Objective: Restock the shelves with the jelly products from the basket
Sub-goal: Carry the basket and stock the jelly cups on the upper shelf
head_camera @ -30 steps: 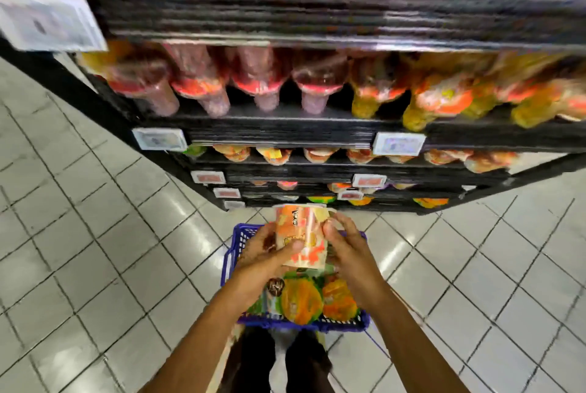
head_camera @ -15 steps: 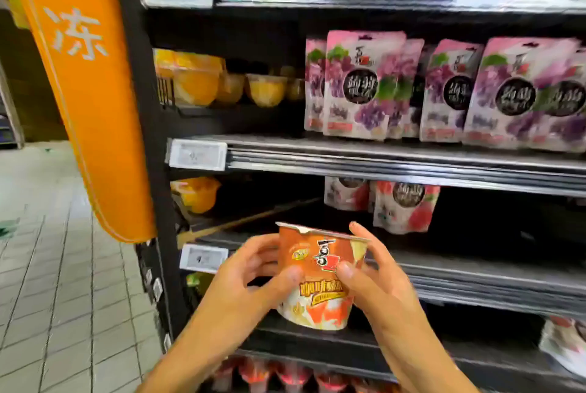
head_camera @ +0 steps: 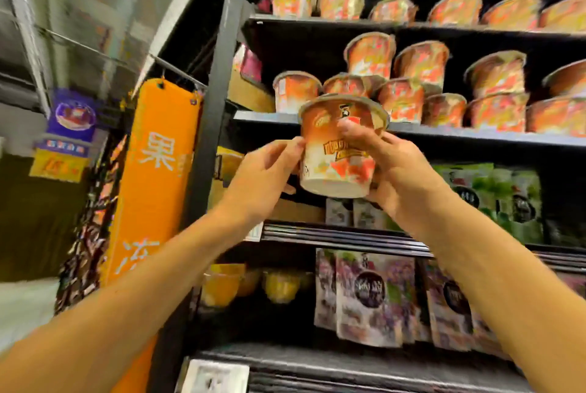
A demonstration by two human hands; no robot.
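Left hand [head_camera: 263, 170]: curled fingertips [head_camera: 293, 143] hold the jelly cup [head_camera: 333, 154] from 9 o'clock.
Right hand [head_camera: 393, 173]: grasps it from 3 o'clock, thumb across the label.
Jelly cup: upright, raised between both hands.
Shelf [head_camera: 459, 134]: we judge its matching cups [head_camera: 401, 100], at 12 o'clock, the target.

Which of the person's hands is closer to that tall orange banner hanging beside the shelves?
Left. The left hand holds the jelly cup on the side facing the orange banner; the right hand grips the cup's other side, farther away.
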